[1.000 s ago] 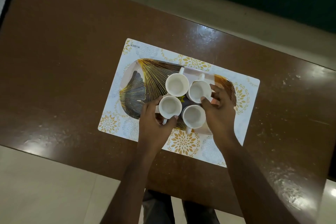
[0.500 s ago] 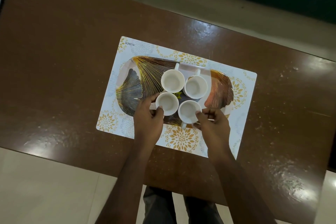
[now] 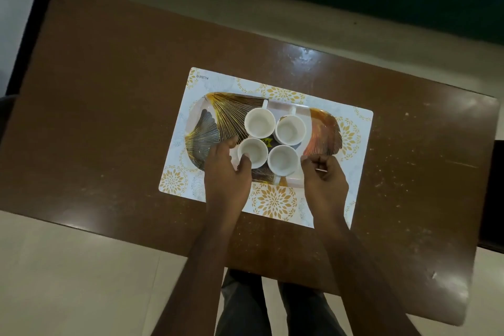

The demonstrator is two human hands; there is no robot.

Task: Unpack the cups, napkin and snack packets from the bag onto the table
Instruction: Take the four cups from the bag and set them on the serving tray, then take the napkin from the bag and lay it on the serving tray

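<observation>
Beside your curled, empty right hand [image 3: 324, 177], your left hand [image 3: 226, 169] pinches a brittle, slick cup [image 3: 252, 152]; grip its rim.

Four upright white cups [image 3: 270, 144], clustered.

Four plain white cups [image 3: 259, 124] on a tray [image 3: 218, 117] fanned with gold and grey leaf lines, orange-brown at its right end. White placemat [image 3: 357, 123] beneath, dotted with golden flower medallions. Glossy brown table [image 3: 109, 90]; pale cream floor [image 3: 68, 267].
</observation>
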